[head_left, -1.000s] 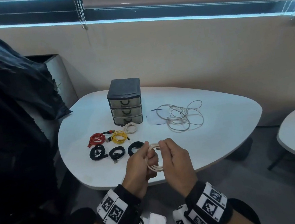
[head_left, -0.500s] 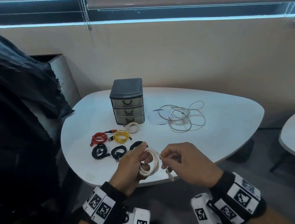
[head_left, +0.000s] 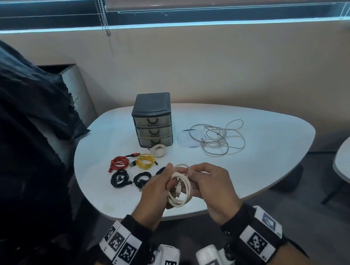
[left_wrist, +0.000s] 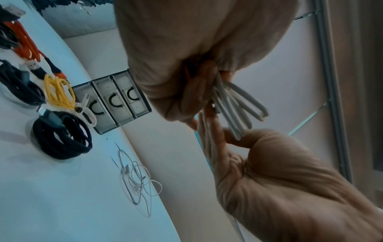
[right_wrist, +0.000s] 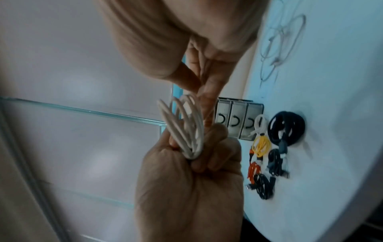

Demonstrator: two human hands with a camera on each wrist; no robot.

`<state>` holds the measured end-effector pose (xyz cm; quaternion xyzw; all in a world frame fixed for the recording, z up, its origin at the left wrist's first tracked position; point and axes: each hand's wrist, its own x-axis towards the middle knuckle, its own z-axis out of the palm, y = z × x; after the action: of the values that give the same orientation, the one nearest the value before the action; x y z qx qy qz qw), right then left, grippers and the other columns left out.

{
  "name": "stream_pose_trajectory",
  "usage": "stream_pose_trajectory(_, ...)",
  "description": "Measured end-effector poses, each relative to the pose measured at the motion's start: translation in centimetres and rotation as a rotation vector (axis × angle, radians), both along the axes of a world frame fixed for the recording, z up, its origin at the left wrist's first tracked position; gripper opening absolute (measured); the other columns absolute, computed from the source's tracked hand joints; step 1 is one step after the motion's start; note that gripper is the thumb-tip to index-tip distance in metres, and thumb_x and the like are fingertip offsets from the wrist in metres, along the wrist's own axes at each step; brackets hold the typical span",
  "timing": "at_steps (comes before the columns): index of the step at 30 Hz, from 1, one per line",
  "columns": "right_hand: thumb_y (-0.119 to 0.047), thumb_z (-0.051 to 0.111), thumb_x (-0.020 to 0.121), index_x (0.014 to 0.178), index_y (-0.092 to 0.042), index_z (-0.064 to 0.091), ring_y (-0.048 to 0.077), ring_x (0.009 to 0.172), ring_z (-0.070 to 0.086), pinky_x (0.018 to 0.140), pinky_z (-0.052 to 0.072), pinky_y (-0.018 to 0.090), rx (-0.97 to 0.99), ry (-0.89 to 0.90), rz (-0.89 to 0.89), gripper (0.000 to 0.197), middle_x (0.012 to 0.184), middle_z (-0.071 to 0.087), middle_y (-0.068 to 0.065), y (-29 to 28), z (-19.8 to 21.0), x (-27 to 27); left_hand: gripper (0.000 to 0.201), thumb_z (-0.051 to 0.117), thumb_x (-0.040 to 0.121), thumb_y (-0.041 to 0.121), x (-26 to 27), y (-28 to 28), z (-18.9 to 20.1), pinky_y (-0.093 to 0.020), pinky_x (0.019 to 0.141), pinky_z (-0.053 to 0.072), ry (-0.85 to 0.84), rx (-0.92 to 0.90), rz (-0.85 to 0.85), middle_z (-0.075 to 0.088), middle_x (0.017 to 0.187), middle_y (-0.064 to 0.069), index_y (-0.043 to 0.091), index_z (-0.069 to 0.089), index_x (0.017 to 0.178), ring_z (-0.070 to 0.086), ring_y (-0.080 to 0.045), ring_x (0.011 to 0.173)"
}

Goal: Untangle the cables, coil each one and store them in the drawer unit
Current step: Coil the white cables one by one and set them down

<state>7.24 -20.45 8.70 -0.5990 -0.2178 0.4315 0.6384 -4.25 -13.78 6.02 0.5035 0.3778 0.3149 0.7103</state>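
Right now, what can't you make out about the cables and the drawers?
- Third black coil: head view, mostly behind the left hand.
- Drawer unit contents: every view, fronts closed and frosted.
- Loose white tangle: strands too thin to count the cables.
- White coil: wrist views, loops run into both fists; right hand covers the free end.

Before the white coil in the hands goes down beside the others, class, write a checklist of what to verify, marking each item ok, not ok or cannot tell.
1. Left hand grips the coiled white cable: ok.
2. Right hand pinches its loops: ok.
3. Loose plug end tucked into the coil: cannot tell.
4. Bare space on the white oval table for setting it down: ok.
5. Grey three-drawer plastic unit open to take coils: not ok, all drawers shut.
6. Pale tangled cable beside the unit coiled: not ok.
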Motion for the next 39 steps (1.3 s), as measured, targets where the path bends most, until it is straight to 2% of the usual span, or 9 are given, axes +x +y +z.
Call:
stream_pose_trajectory(3, -0.001, 0.058, 0.094, 0.093, 0.006, 0.064, 0.027, 0.07, 0.071, 0.064, 0.06, 0.033, 0.005, 0.189, 0.082, 0.009, 0.087, 0.073, 0.024, -0.2, 0.3, -0.2, 0.043, 0.046, 0.099, 0.046, -0.2, 0.6, 0.2, -0.033, 0.067, 0.036, -0.026, 0.04, 0.013, 0.071, 0.09, -0.014, 0.02, 0.079, 0.093, 0.054, -0.031, 0.086)
stream_pose_trajectory(9, -0.017, 0.054, 0.096, 0.092, -0.008, 0.073, 0.02, 0.097, 0.067, 0.089, 0.049, 0.035, -0.069, 0.042, 0.344, 0.021, 0.1, 0.074, 0.015, -1.3, -0.1, 1.2, 0.048, 0.044, 0.103, 0.047, 0.2, 1.4, -1.0, -0.047, 0.088, 0.046, -0.006, 0.106, 0.064, 0.071, 0.103, -0.026, 0.011, 0.076, 0.102, 0.066, -0.042, 0.099)
stream_pose_trajectory(14, -0.03, 0.073, 0.087, 0.083, -0.014, 0.075, 0.008, 0.071, 0.063, 0.07, 0.047, 0.023, -0.028, -0.363, 0.23, 0.017, 0.072, 0.072, -0.002, -1.9, -0.1, 1.0, 0.049, 0.037, 0.105, 0.047, 1.7, -0.1, -0.7, -0.022, 0.052, 0.04, 0.12, 0.237, 0.033, 0.061, 0.071, -0.002, 0.011, 0.062, 0.081, 0.052, -0.01, 0.06)
stream_pose_trajectory(17, -0.012, 0.073, 0.087, 0.098, -0.027, 0.066, 0.006, 0.059, 0.062, 0.061, 0.045, 0.016, 0.012, -0.502, 0.052, 0.02, 0.066, 0.07, 0.002, -1.8, -1.4, 0.8, 0.051, 0.036, 0.105, 0.049, 2.4, -0.6, -0.5, -0.024, 0.054, 0.034, 0.132, 0.271, 0.044, 0.055, 0.062, 0.012, 0.011, 0.061, 0.08, 0.045, -0.002, 0.052)
stream_pose_trajectory(20, -0.011, 0.064, 0.093, 0.086, -0.022, 0.068, 0.006, 0.062, 0.064, 0.06, 0.046, 0.016, 0.038, -0.57, 0.065, 0.013, 0.067, 0.07, -0.003, -1.7, -2.0, 1.2, 0.052, 0.035, 0.105, 0.048, 2.5, -0.8, -0.6, -0.031, 0.055, 0.031, 0.185, 0.395, 0.044, 0.042, 0.058, 0.006, 0.011, 0.051, 0.072, 0.036, -0.01, 0.051)
stream_pose_trajectory(30, -0.032, 0.064, 0.086, 0.096, -0.003, 0.063, 0.021, 0.083, 0.057, 0.076, 0.046, 0.031, 0.126, 0.179, 0.375, 0.03, 0.088, 0.061, 0.013, -2.1, -2.8, 2.8, 0.064, 0.034, 0.102, 0.052, 2.1, -0.4, -0.2, -0.022, 0.055, 0.036, 0.172, 0.333, -0.128, 0.047, 0.06, -0.004, -0.002, 0.052, 0.073, 0.043, -0.01, 0.054)
stream_pose_trajectory(33, -0.024, 0.075, 0.081, 0.077, -0.017, 0.063, 0.016, 0.075, 0.06, 0.076, 0.05, 0.031, 0.09, -0.185, 0.297, 0.015, 0.077, 0.065, 0.001, -2.1, -2.5, 2.4, 0.063, 0.033, 0.103, 0.052, 2.5, -0.8, -0.2, -0.027, 0.057, 0.036, 0.179, 0.357, -0.105, 0.045, 0.057, 0.002, 0.005, 0.052, 0.066, 0.042, -0.01, 0.053)
stream_pose_trajectory(36, -0.024, 0.079, 0.078, 0.086, -0.026, 0.054, 0.008, 0.069, 0.059, 0.066, 0.047, 0.019, -0.004, -0.732, 0.068, 0.026, 0.077, 0.061, -0.009, -2.3, -2.7, 2.2, 0.054, 0.036, 0.103, 0.05, 3.1, -0.9, -0.9, -0.03, 0.054, 0.029, 0.204, 0.317, 0.049, 0.036, 0.054, 0.005, 0.015, 0.042, 0.062, 0.033, -0.01, 0.048)
stream_pose_trajectory(39, -0.031, 0.072, 0.077, 0.075, -0.026, 0.043, 0.012, 0.057, 0.047, 0.054, 0.041, 0.026, -0.057, -1.235, -0.045, 0.029, 0.068, 0.05, -0.01, -2.5, -2.8, 2.0, 0.053, 0.04, 0.104, 0.044, 3.7, -1.1, -1.7, -0.033, 0.055, 0.028, 0.208, 0.358, 0.118, 0.033, 0.051, 0.006, 0.016, 0.038, 0.058, 0.031, -0.011, 0.047)
